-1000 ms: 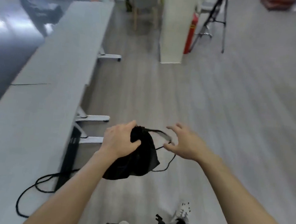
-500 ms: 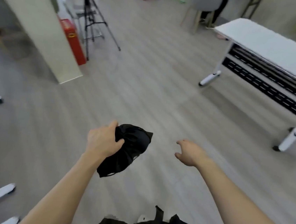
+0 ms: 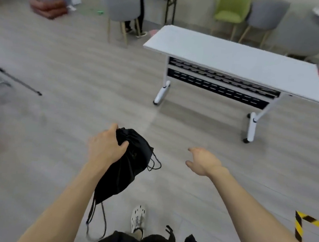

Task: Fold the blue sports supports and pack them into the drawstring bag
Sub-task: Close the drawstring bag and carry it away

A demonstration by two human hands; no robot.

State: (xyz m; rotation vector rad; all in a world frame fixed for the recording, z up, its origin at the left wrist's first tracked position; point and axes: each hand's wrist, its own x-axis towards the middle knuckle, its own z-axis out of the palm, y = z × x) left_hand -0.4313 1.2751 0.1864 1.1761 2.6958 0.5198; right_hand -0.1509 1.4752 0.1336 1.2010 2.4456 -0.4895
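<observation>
In the head view, above a grey wood-pattern floor (image 3: 64, 83), the black drawstring bag (image 3: 128, 163) was held in mid-air by the left hand (image 3: 105, 147). The bag was gripped at its gathered top, with the thumb laid across the front of the fabric and the fingers wrapped behind it. The body of the bag hung down and toward the camera beside the left forearm, and loops of black drawstring (image 3: 155, 162) were seen trailing at its right side and below its lower end. The blue sports supports could not be seen; whether they were inside the bag could not be told. The right hand (image 3: 202, 162) was held apart from the bag, to its right, with the fingers loosely spread and slightly curled and nothing grasped. A white folding table (image 3: 238, 60) on castors was located ahead and to the right. A white shoe (image 3: 138, 217) was visible on the floor below the hands.
</observation>
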